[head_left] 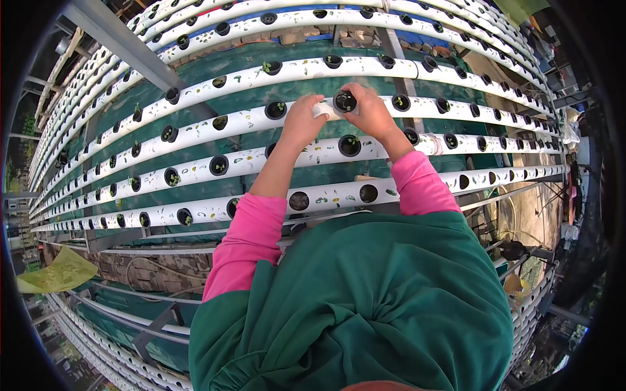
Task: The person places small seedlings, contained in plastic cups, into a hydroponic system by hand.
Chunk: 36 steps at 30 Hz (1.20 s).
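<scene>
My right hand (369, 116) is closed round a small black net pot (344, 101) with dark filling and a bit of green in it, at a white pipe in the middle of the view. The thumb lies at the pot's near side and the fingers reach over its far side. To the left of the pot, my left hand (304, 121) is over the same white pipe (248, 118), thumb and fingers apart, with nothing seen between them. Another black pot with a seedling (276, 110) sits in the pipe just left of that hand.
Parallel white pipes with seedling pots, such as this pot (349, 145), run across the view. Nearer to me, a pipe has dark round holes (368, 193). Green sheeting (293, 55) lies below. A grey metal beam (124, 45) slants at upper left.
</scene>
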Each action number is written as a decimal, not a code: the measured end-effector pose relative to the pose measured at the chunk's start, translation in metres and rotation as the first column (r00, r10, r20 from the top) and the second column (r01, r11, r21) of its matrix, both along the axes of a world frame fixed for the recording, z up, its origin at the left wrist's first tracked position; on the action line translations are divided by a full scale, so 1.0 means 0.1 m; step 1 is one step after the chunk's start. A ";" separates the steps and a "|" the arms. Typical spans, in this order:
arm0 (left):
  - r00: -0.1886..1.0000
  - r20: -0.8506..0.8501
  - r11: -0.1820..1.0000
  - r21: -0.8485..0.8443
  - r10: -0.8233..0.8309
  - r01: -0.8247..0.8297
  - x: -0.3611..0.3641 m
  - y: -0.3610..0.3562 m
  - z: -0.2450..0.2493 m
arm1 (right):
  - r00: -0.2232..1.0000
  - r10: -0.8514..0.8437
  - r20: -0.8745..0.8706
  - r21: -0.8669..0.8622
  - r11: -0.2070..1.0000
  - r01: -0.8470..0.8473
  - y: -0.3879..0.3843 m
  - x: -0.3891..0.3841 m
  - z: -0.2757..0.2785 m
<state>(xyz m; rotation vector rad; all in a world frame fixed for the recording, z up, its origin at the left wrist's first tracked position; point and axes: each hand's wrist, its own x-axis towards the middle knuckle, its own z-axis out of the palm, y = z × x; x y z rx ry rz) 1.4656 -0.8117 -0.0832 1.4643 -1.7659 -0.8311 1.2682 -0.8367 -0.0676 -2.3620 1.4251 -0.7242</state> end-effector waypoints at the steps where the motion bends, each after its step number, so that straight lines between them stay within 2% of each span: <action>1: 1.000 -0.001 1.000 0.005 -0.003 0.003 0.01 0.00 -0.01 | 1.000 0.000 0.019 -0.002 1.000 0.000 0.06 0.00 0.05; 6: 1.000 -0.012 1.000 0.015 -0.013 0.013 0.01 -0.02 0.05 | 0.998 -0.008 0.066 -0.001 1.000 0.008 0.12 0.00 0.13; 9: 0.998 -0.061 1.000 0.007 -0.016 0.017 -0.03 -0.03 0.08 | 0.990 0.044 0.136 -0.080 0.996 -0.033 0.09 0.00 0.12; 11: 0.992 -0.128 0.998 0.052 -0.011 0.018 -0.05 -0.05 0.10 | 0.948 -0.125 0.293 0.250 0.967 0.050 0.11 0.04 0.29; 13: 0.981 -0.194 0.995 0.093 -0.004 0.022 -0.07 -0.07 0.11 | 0.924 -0.146 0.353 0.280 0.959 0.045 0.01 -0.01 0.28; 15: 0.924 -0.381 0.982 0.184 0.030 0.044 -0.08 -0.10 0.11 | 0.870 -0.283 0.404 0.512 0.858 0.042 -0.06 -0.08 0.35; 16: 0.924 -0.381 0.982 0.182 0.031 0.042 -0.09 -0.11 0.09 | 0.854 -0.283 0.436 0.522 0.853 0.017 -0.11 -0.10 0.33; 18: 0.832 -0.551 0.968 0.238 0.062 0.085 -0.12 -0.12 0.07 | 0.826 -0.332 0.456 0.560 0.828 0.024 -0.10 -0.09 0.43; 19: 0.832 -0.551 0.968 0.236 0.063 0.083 -0.15 -0.12 0.08 | 0.794 -0.383 0.472 0.597 0.802 0.032 -0.09 -0.08 0.49; 21: 0.801 -0.594 0.968 0.234 0.068 0.092 -0.21 -0.11 0.11 | 0.798 -0.378 0.469 0.594 0.804 0.031 -0.10 -0.07 0.50; 27: 0.868 -0.489 0.983 0.181 0.082 0.009 -0.29 -0.10 0.10 | 0.791 -0.369 0.487 0.546 0.836 0.054 -0.11 -0.03 0.39; 29: 0.891 -0.450 0.984 0.179 0.065 0.018 -0.27 -0.11 0.06 | 0.875 -0.309 0.374 0.443 0.888 0.124 -0.16 -0.05 0.28; 30: 0.911 -0.409 0.984 0.177 0.047 0.029 -0.26 -0.11 0.06 | 0.874 -0.306 0.376 0.442 0.889 0.121 -0.16 -0.04 0.22; 31: 0.912 -0.408 0.984 0.175 0.048 0.027 -0.23 -0.10 0.05 | 0.902 -0.282 0.328 0.368 0.917 0.153 -0.15 -0.02 0.16; 32: 0.957 -0.283 0.984 0.177 0.059 -0.009 -0.21 -0.08 0.05 | 0.925 -0.260 0.276 0.288 0.941 0.179 -0.16 -0.01 0.10; 33: 0.986 -0.153 0.984 0.174 0.072 -0.045 -0.18 -0.08 0.05 | 0.925 -0.257 0.279 0.284 0.942 0.176 -0.15 0.00 0.04; 36: 0.995 -0.087 0.989 0.142 0.052 -0.039 -0.13 -0.09 -0.05 | 0.960 -0.186 0.208 0.251 0.959 0.131 -0.14 0.03 -0.09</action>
